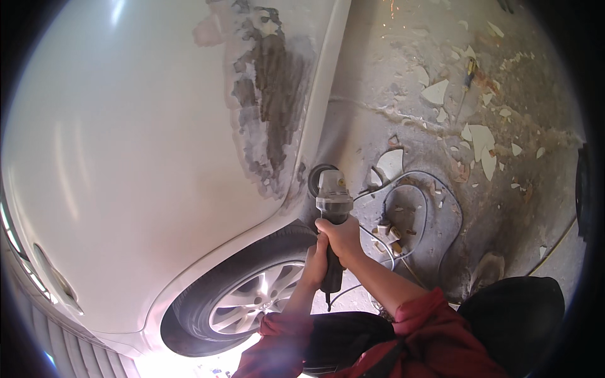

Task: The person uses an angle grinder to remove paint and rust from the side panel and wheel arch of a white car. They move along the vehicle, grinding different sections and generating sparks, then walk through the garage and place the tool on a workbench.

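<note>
An angle grinder (334, 200) with a grey metal head and dark body is gripped in both my hands. My right hand (343, 237) wraps round the body just behind the head. Lower down, my left hand (317, 261) closes on the rear part of the handle. The grinder's dark disc (317, 179) is at the lower edge of the white car body panel (145, 157), in front of the wheel arch; whether it touches cannot be told. Above it the panel has a sanded patch (277, 94) of bare dark metal with grey edges. Orange sparks show at the top, over the floor.
A car wheel (265, 290) is beside my left forearm. On the concrete floor lie white flakes (482, 145), a screwdriver (469, 72), looped grey cable (457, 208) and a plug connector (387, 234). A round dark object (513, 324) stands at lower right.
</note>
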The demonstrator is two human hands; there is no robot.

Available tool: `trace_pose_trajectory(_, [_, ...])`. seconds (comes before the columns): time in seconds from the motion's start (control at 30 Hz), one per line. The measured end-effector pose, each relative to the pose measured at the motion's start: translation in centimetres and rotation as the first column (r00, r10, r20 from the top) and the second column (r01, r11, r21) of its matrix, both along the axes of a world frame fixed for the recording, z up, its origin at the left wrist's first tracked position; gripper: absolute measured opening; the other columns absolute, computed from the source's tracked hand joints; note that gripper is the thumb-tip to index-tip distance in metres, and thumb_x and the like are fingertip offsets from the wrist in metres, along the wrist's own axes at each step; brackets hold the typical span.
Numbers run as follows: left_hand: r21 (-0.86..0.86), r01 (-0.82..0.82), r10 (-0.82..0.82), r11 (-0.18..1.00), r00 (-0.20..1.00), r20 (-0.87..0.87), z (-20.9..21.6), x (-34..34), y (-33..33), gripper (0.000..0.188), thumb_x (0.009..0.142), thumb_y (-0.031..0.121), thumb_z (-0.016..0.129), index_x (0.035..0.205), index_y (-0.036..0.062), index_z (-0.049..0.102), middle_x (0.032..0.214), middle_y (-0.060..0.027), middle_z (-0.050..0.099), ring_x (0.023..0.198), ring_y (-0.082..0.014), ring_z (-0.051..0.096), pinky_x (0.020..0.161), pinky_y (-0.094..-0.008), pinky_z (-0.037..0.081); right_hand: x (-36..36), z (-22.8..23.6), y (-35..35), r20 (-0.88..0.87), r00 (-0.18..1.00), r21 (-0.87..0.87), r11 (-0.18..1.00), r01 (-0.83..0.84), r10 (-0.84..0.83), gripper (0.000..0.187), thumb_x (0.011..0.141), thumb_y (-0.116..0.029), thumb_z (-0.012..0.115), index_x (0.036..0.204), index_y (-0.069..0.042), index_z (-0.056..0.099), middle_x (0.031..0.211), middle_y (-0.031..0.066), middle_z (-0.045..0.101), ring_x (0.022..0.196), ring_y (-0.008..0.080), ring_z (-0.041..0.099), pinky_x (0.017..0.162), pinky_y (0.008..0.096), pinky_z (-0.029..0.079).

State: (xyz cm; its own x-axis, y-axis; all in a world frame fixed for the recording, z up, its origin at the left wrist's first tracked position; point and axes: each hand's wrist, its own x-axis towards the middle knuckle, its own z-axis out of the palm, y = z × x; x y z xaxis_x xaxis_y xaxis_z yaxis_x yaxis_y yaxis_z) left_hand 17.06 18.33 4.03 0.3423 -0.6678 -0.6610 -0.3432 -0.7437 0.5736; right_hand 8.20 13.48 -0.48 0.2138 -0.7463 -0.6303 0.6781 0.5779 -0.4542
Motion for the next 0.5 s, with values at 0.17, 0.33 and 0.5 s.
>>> trace_pose_trajectory(0.17, [-0.007,0.064,-0.063,0.998,0.991,0.121,0.10,0.49,-0.16,0.079,0.100,0.065,0.037,0.108,-0.0083,0.065,0.091,-0.0136,0.068,0.089,-0.0186,0.064,0.078,-0.0337,0.050,0.30,-0.28,0.09,0.014,0.999,-0.056,0.997,0.053,-0.052,0.016,0.075,-0.012,0.075,0.081,0.000,0.065,0.069,0.0057,0.064,0.058,0.0149,0.061,0.056,0.0309,0.048])
trace_pose_trajectory(0.33, [-0.014,-0.026,0.026,1.000,0.999,0.044,0.03,0.16,0.32,0.080,0.100,0.065,0.036,0.111,-0.0087,0.064,0.096,-0.0137,0.068,0.095,-0.0179,0.060,0.083,-0.0346,0.048,0.47,-0.45,0.27,-0.059,0.998,0.056,0.998,-0.028,0.031,0.017,0.075,-0.012,0.075,0.080,0.000,0.064,0.069,0.0053,0.064,0.057,0.0150,0.061,0.055,0.0306,0.048])
trace_pose_trajectory(0.5, [-0.044,0.033,-0.025,0.999,0.985,0.173,-0.06,0.22,0.66,0.078,0.101,0.064,0.036,0.113,-0.0075,0.063,0.098,-0.0142,0.067,0.096,-0.0181,0.062,0.083,-0.0340,0.049,0.48,-0.38,0.62,-0.006,0.999,-0.046,0.998,0.043,-0.043,0.017,0.075,-0.012,0.075,0.081,0.000,0.064,0.068,0.0053,0.064,0.057,0.0145,0.061,0.055,0.0306,0.048])
